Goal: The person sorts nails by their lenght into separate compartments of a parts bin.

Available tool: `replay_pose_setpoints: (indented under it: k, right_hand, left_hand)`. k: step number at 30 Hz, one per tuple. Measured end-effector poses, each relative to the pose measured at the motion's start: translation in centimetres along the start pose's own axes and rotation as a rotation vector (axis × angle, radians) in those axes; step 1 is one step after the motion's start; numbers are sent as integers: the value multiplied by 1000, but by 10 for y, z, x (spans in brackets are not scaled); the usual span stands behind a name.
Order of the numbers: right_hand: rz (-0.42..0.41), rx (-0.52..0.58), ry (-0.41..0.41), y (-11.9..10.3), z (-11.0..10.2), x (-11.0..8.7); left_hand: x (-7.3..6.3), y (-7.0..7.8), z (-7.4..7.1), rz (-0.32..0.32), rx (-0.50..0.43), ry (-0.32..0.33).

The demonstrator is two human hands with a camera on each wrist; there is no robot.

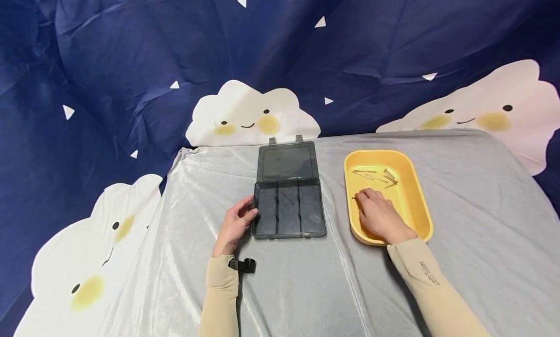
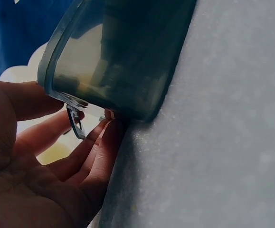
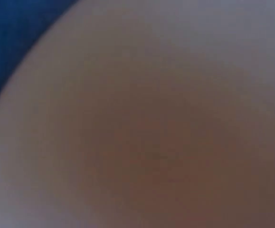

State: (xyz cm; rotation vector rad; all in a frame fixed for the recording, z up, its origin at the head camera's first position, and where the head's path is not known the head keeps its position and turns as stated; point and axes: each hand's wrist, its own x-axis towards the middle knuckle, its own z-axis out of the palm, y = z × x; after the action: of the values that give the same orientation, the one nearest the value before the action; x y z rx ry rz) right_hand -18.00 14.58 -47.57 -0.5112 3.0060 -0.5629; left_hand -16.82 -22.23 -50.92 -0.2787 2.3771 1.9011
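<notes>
Though translucent, dark-grey box (image 1: 288,221).

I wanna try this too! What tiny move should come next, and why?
Maybe firmly pinch the fastener poking out beside the right grip: it's down in the yellow tray, and the organizer box shows only one fastener, in its middle compartment.
</notes>
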Motion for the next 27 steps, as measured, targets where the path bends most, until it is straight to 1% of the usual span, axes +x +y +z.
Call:
replay_pose_setpoints:
  k: [4, 11, 17, 21, 24, 27]
  right_hand:
    - [-10, -22, 0, -1, -1, -1]
    - [-26, -46, 65, -2, -2, -3]
    - [-62, -24, 65, 0, -2, -3]
    - [-61, -6, 62, 0, -1, -5]
    - [-38, 7, 39, 0, -3, -6]
    - [6, 29, -10, 0, -6, -6]
  left_hand:
    - [0, 0, 0, 3, -3, -4]
    - [0, -1, 0, 0, -2, 5]
    - [-1, 0, 0, 0, -10, 0]
    - [-11, 18, -1, -16, -7, -27]
    - [-18, 32, -2, -28, 3, -44]
    - [-19, 32, -2, -31, 2, -44]
